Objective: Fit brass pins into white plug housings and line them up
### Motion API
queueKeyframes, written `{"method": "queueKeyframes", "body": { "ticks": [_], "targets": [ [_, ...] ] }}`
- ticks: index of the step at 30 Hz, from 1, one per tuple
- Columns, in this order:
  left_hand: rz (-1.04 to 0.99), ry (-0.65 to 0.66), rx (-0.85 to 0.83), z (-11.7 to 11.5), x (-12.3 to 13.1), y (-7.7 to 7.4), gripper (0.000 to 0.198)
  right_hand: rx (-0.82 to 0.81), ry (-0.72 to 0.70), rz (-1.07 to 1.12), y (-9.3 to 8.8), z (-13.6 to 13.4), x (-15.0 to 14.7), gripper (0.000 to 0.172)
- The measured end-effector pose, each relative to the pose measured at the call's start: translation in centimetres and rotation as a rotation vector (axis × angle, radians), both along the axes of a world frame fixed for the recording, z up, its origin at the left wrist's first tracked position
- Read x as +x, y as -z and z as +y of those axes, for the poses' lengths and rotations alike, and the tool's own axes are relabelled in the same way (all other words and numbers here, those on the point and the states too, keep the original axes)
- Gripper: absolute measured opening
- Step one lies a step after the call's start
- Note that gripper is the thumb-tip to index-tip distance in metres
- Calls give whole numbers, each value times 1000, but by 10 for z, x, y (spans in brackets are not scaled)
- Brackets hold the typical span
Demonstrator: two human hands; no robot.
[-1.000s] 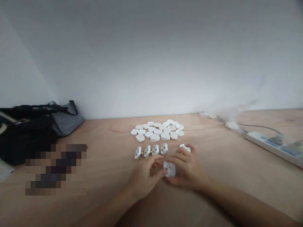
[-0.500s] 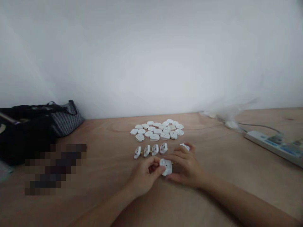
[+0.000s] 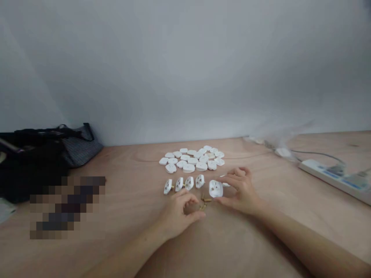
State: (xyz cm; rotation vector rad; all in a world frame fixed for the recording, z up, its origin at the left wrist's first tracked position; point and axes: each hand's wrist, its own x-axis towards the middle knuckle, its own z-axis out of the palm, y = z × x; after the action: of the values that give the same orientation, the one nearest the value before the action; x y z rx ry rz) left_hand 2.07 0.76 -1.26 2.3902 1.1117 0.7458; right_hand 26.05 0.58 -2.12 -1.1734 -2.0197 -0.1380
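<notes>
Your right hand (image 3: 242, 195) is partly closed, with the thumb below and the fingertips above pinching the right edge of a white plug housing (image 3: 216, 189), which sits face-up toward you with its pin holes showing, just above the tabletop at the lower centre of the frame. A second white plug piece (image 3: 225, 185) lies just behind your right fingers, mostly hidden by them. Your left hand (image 3: 176, 213) rests low on the wooden table (image 3: 130, 173), its fingers curled in toward the palm; you cannot tell whether it has hold of anything small inside that curl. A few small brass pins (image 3: 204, 201) lie between your hands, close to your left fingertips. Just beyond them, a row of four white plug bodies (image 3: 184, 183) stands tilted, with brass pins showing at some of them. Further up, a loose cluster of white plug covers (image 3: 191, 158) lies flat at the centre. At the right, a white power strip (image 3: 330, 178) sits with a cable (image 3: 315, 153) running from it. At the left are a black bag (image 3: 29, 168) and a striped bag (image 3: 81, 148), and a pixelated patch (image 3: 67, 206) hides whatever is beside them.
</notes>
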Motion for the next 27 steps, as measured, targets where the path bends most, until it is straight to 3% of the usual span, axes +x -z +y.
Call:
{"method": "queueKeyframes", "body": {
  "ticks": [6,13,18,22,27],
  "targets": [
    [29,68,-29,-2,5,3,20,-18,-10,7,2,-2,-4,41],
    [-55,36,-59,1,1,4,3,-59,-30,-21,3,-4,-7,41],
    [-270,-56,-13,-2,2,6,5,-94,-77,-4,2,-9,-13,43],
    [-433,-20,-12,-6,4,8,8,-130,-143,-8,-4,-16,-24,42],
    [-475,18,147,-8,6,2,7,-121,-194,33,-6,-23,-34,47]
  ]
}}
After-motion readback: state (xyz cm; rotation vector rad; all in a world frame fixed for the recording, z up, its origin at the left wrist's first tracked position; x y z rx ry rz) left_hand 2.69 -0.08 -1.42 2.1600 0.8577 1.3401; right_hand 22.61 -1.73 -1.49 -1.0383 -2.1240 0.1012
